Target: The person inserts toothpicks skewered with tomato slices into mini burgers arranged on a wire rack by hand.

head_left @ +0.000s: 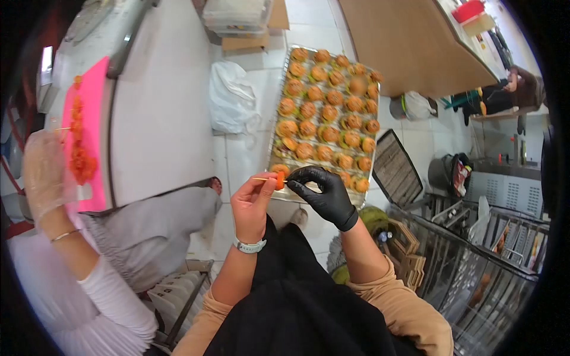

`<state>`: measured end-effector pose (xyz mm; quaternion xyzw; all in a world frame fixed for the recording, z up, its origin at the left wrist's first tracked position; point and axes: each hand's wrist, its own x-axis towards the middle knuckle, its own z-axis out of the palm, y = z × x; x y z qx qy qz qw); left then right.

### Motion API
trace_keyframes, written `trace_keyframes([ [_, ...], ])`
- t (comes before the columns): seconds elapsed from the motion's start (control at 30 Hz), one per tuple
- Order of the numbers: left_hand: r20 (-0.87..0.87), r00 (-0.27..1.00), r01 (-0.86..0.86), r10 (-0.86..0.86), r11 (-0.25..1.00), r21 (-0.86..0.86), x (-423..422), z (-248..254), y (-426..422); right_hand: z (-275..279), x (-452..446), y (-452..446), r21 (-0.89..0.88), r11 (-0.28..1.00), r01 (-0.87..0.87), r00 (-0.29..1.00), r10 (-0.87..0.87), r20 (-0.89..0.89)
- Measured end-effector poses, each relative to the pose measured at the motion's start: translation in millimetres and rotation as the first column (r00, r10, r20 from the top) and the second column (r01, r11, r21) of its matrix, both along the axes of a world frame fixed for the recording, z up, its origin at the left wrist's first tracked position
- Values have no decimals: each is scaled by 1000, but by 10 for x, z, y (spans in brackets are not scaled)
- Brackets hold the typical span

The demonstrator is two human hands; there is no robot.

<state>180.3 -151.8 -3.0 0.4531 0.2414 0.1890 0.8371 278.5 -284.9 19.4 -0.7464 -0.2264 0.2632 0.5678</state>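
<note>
My left hand (252,202), bare and with a watch on the wrist, pinches a thin wooden skewer (261,178). A small orange-red piece (280,180) sits on the skewer between my two hands. My right hand (320,193), in a black glove, has its thumb and forefinger closed at the other end of the skewer, touching or almost touching the piece. Just beyond my hands lies a metal tray (371,172) with rows of small round buns (329,113), filled with something green.
At the left, a co-worker's gloved hand (46,172) is beside a pink board (98,136) with orange pieces (80,160). A white plastic bag (231,98) lies beyond the grey counter (169,107). Metal racks (475,261) stand at the right; another person (525,89) is farther back.
</note>
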Motion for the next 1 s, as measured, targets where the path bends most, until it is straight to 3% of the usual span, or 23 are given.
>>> trace_keyframes([
  [0.1,-79,990,112,-114,993,-29,-50,-193,-484,-227,-122,-524,-41,993,109,991,-111,-76],
  [0.2,-124,982,137,-144,988,-68,-128,-446,-906,-598,-332,-899,37,967,253,889,-218,-402],
  [0.3,-102,983,164,-152,980,114,-160,-674,-1086,-768,-469,-1054,63,925,374,734,-254,-630],
  [0.37,-171,967,214,-189,967,141,-195,-823,-1141,-1004,-565,-1150,63,894,444,616,-254,-746],
  [0.5,-285,942,243,-178,946,212,-198,-1229,-1062,-1445,-576,-1193,20,859,512,595,-337,-730],
  [0.53,-323,932,243,-162,942,230,-178,-1341,-1000,-1464,-520,-1157,-23,859,512,645,-402,-650],
  [0.57,-393,917,286,-66,795,535,-112,-1358,-926,-1568,-462,-1162,-103,866,490,703,-462,-540],
  [0.63,-419,893,377,164,237,895,28,-1404,-793,-1769,-349,-1092,-140,864,484,827,-504,-250],
  [0.67,-442,885,409,144,211,888,88,-1501,-749,-1818,-297,-1027,-144,858,494,851,-510,-121],
  [0.77,-491,866,477,95,141,868,231,-1745,-670,-1819,-99,-880,-192,914,358,916,-304,261],
  [1.0,-521,852,514,46,110,851,293,-1863,-588,-1811,3,-702,-261,943,209,936,-115,332],
])
